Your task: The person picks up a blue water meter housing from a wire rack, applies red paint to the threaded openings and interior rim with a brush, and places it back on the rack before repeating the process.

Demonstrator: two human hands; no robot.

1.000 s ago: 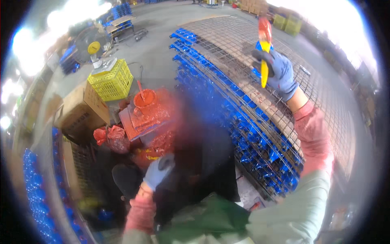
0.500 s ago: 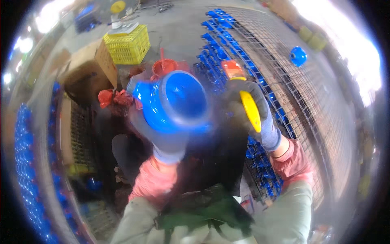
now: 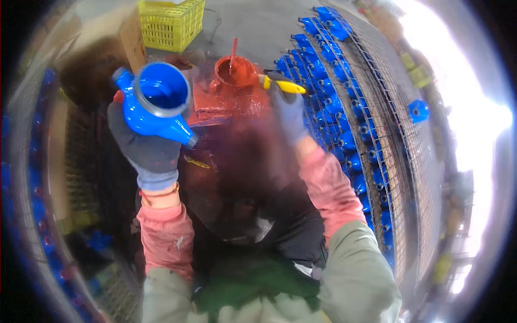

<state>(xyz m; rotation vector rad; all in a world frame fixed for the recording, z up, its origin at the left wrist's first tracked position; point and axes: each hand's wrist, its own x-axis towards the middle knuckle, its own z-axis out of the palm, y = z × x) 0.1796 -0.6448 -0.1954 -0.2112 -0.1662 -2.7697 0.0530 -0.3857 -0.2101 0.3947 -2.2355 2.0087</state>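
My left hand (image 3: 145, 148), in a dark-palmed glove, grips a glossy blue water meter body (image 3: 137, 121). The round mouth of that body faces up, and its two pipe stubs stick out on opposite sides. My gloved right hand (image 3: 288, 102) is closed around a paintbrush (image 3: 285, 85) with a yellow handle. The brush end points left at the rim of a red-coated pot (image 3: 235, 72); its bristles are hard to make out there. A red stick (image 3: 233, 54) stands in the pot. The pot rests on a red-smeared surface (image 3: 210, 105).
On the right, rows of blue bodies (image 3: 344, 137) lie along wire mesh racks (image 3: 388, 134). One lone blue body (image 3: 418, 111) sits farther right. A cardboard box (image 3: 99, 62) and a yellow crate (image 3: 172, 27) stand at the far left. More blue parts (image 3: 40, 204) line the left edge.
My left hand has moved left with the blue body. The brush, earlier raised with orange-red bristles up, has swung left and now points at the pot. The view has shifted too.
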